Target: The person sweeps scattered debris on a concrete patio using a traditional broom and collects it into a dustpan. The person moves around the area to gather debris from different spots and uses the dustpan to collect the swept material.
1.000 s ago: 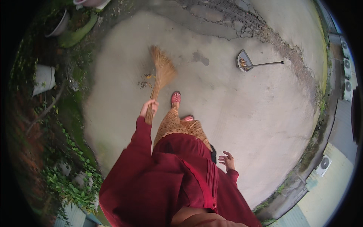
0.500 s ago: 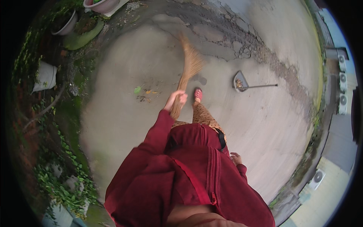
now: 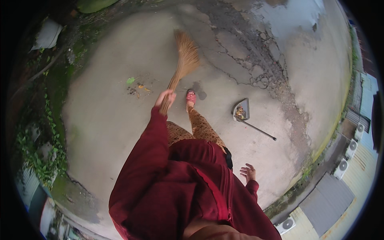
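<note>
My left hand (image 3: 165,98) is wrapped round the handle of a straw broom (image 3: 185,56), whose fanned bristles point away from me. Left of the broom, a small pile of debris (image 3: 138,91) with a green leaf (image 3: 130,80) lies on the concrete. My right hand (image 3: 248,172) hangs at my right side, fingers apart and nothing in it. Ahead of that hand stands a grey long-handled dustpan (image 3: 241,109) with some litter in it, its dark handle slanting toward me.
Cracked, broken paving (image 3: 256,60) runs across the far right, with a puddle (image 3: 294,20) beyond it. Plants (image 3: 44,160) and a pale pot (image 3: 47,35) line the left edge. Roofs and several air-conditioner units (image 3: 341,168) border the right.
The view has turned, and the dustpan shows nearer with its handle slanting more toward me. My left hand still grips the broom; my right hand has come further out from my side.
</note>
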A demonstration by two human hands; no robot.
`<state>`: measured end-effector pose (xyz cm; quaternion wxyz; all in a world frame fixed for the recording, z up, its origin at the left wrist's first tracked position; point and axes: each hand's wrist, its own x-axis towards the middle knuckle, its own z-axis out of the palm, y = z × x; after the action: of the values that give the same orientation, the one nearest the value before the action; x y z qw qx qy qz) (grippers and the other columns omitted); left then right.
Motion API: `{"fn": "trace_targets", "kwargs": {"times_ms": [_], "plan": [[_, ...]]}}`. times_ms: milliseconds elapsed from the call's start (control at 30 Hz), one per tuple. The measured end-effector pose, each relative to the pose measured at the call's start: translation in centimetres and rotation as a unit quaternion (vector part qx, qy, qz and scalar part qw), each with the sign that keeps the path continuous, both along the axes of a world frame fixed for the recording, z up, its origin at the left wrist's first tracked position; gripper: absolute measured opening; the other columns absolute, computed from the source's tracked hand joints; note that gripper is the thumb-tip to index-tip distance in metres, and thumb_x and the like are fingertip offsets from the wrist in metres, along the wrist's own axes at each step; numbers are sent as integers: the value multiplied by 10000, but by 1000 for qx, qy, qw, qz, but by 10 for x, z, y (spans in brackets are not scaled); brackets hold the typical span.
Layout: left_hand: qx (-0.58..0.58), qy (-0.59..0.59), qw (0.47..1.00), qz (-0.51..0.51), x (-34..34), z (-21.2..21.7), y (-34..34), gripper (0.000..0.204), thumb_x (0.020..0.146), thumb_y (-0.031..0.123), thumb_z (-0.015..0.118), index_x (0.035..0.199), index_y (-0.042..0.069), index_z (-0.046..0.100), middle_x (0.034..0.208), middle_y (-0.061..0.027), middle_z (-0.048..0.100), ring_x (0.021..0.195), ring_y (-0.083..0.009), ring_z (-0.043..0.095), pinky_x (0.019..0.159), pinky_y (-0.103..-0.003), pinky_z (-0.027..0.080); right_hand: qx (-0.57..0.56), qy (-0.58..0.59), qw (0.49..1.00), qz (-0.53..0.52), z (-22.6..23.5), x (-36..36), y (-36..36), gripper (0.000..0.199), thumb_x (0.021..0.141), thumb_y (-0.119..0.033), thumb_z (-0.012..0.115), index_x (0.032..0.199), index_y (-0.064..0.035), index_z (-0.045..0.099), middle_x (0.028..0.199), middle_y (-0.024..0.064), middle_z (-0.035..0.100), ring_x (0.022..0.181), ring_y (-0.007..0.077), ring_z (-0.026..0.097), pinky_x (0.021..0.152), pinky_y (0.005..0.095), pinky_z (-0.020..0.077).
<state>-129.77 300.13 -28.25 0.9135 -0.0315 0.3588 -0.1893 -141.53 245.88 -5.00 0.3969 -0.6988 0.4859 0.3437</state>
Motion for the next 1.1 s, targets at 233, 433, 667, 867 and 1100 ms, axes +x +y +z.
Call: {"fn": "trace_targets", "kwargs": {"times_ms": [233,433,667,867,1100], "plan": [[16,188,974,123,-155,116,-16,110,759,61,471,775,23,370,672,-38,421,462,-45,402,362,-144,366,91,33,984,153,-46,127,25,360,770,-104,403,1128,-65,422,894,172,564,759,250,579,628,351,484],[50,96,994,32,-195,182,-33,139,750,171,479,687,80,395,564,20,379,433,-39,354,345,-164,288,164,18,969,183,-58,148,56,385,759,-136,425,1135,-54,410,903,176,560,776,260,578,642,364,483],[135,18,989,52,-44,101,-7,193,742,169,510,587,110,410,491,32,419,390,-53,391,363,-187,332,106,47,938,328,-51,127,58,357,776,-134,429,1126,-65,417,864,167,576,709,241,587,595,343,487],[219,-5,971,98,-98,56,-5,91,787,142,500,730,96,445,603,15,454,433,-53,412,373,-179,344,133,-32,969,204,7,97,65,370,776,-126,412,1140,-63,406,889,172,567,743,254,583,623,348,486],[321,90,943,-11,-260,88,-3,137,731,169,511,636,123,423,530,20,420,407,-82,404,365,-209,328,6,126,977,173,-23,-13,-7,353,747,-42,400,1093,-99,432,851,173,575,682,268,590,561,402,495]]}}
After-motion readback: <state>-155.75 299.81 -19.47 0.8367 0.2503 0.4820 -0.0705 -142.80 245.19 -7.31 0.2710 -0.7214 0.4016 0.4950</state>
